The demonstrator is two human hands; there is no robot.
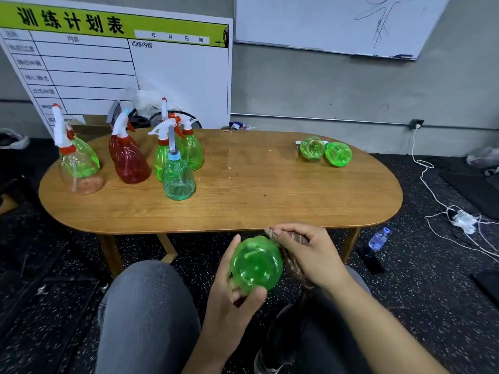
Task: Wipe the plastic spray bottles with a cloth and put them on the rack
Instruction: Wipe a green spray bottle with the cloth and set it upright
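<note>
My left hand (232,290) grips a green plastic spray bottle (256,263) below the table's near edge, its bottom turned toward me. My right hand (307,252) holds a brownish cloth (293,261) pressed against the bottle's right side. Several upright spray bottles stand at the table's left: a clear one (78,168), a red one (131,160), a green one with a blue collar (178,176) and others behind. Two green bottles (325,151) lie on their sides at the table's far right. No rack is in view.
The oval wooden table (243,190) stands on a dark speckled floor. My knees in grey trousers (145,306) are below it. White cables and a power strip (463,218) and a small water bottle (378,238) lie on the floor at right. Whiteboards lean on the wall.
</note>
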